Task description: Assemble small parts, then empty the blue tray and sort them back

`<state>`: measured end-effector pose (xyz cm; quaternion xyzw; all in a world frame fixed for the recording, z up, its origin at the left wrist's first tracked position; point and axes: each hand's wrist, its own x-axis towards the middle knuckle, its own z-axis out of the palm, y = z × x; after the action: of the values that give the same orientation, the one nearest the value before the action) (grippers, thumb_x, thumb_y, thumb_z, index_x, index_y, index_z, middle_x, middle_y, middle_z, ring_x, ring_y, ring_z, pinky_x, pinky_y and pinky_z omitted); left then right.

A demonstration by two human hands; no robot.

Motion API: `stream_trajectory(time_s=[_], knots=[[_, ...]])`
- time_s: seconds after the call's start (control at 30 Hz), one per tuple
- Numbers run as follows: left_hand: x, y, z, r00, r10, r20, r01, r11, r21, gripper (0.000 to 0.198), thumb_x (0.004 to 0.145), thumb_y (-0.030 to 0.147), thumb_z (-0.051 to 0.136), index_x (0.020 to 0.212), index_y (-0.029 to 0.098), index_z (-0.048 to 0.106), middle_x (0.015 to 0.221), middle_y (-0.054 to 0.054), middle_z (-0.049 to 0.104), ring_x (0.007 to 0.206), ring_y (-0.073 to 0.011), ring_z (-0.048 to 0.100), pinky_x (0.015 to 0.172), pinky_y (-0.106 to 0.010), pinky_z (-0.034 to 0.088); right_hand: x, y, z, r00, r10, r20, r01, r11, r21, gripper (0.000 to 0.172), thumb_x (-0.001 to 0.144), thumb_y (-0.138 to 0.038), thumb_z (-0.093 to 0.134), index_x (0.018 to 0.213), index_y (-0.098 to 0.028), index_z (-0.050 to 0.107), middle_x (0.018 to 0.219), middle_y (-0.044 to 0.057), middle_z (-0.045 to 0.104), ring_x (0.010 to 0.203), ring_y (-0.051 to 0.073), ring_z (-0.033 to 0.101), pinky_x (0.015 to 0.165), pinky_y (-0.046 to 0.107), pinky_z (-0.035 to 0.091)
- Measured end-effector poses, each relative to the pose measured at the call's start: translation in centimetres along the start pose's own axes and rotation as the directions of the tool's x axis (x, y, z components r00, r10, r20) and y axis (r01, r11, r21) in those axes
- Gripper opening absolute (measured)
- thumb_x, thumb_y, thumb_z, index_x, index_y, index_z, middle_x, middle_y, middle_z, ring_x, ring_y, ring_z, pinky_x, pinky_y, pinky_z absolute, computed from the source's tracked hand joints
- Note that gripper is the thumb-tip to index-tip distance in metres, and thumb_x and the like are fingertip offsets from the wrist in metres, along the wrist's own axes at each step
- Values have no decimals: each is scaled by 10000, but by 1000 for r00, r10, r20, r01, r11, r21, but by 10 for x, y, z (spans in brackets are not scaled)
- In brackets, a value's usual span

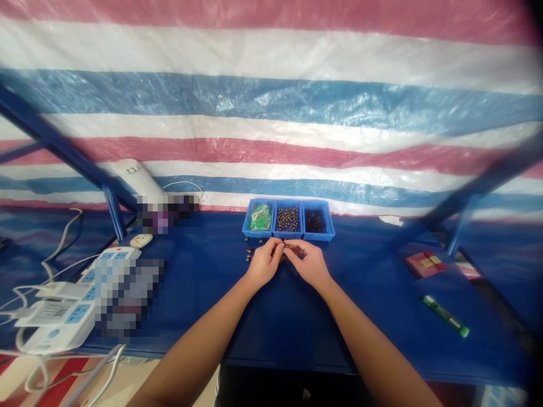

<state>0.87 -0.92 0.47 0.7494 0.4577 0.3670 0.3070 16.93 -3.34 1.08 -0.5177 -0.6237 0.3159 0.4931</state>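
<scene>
My left hand and my right hand meet over the blue table, fingertips pinched together on a small dark part too tiny to name. Just beyond them stand three blue bins side by side: the left bin holds green pieces, the middle bin brownish metal parts, the right bin black parts. Several small dark parts lie loose on the table left of my left hand.
White power strips with cables lie at the left edge. A red box and a green pen lie at the right. Blue frame struts slant on both sides. A striped tarp hangs behind.
</scene>
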Motion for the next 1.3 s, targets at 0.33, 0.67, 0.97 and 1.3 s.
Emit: stream_trajectory(time_s=[0.33, 0.67, 0.97, 1.3], knots=[[-5, 0, 0, 1000, -10, 28, 11, 999, -41, 203, 974, 333, 434, 1077, 203, 551, 794, -4, 677, 700, -126, 646, 679, -229, 487, -2, 5, 0, 999, -32, -13, 31, 997, -69, 223, 865, -282, 590, 1039, -249, 726, 996, 42, 740, 820, 197, 688, 735, 325, 557], [-4, 3, -2, 999, 32, 26, -32, 999, -14, 187, 962, 304, 451, 1066, 206, 571, 808, -6, 670, 690, -128, 631, 666, -234, 478, -3, 4, 3, 998, 17, -56, -17, 1000, 1, 232, 855, -307, 598, 1034, -237, 729, 997, 45, 744, 833, 198, 699, 781, 334, 574], [-3, 4, -3, 1000, 11, 20, -12, 999, 33, 224, 976, 325, 417, 917, 194, 589, 713, 13, 630, 629, -115, 586, 625, -219, 432, -2, -1, 4, 998, 60, -25, -58, 994, 88, 250, 838, -332, 632, 1033, -208, 727, 963, 64, 749, 806, 205, 706, 758, 339, 589], [-5, 7, -2, 1000, -3, -16, 3, 1000, -13, 199, 959, 333, 462, 1091, 210, 547, 765, 12, 661, 657, -121, 619, 638, -223, 455, -2, 1, 2, 994, 108, -22, -104, 986, 129, 243, 851, -354, 616, 1006, -202, 726, 938, 68, 751, 789, 212, 711, 749, 345, 595]])
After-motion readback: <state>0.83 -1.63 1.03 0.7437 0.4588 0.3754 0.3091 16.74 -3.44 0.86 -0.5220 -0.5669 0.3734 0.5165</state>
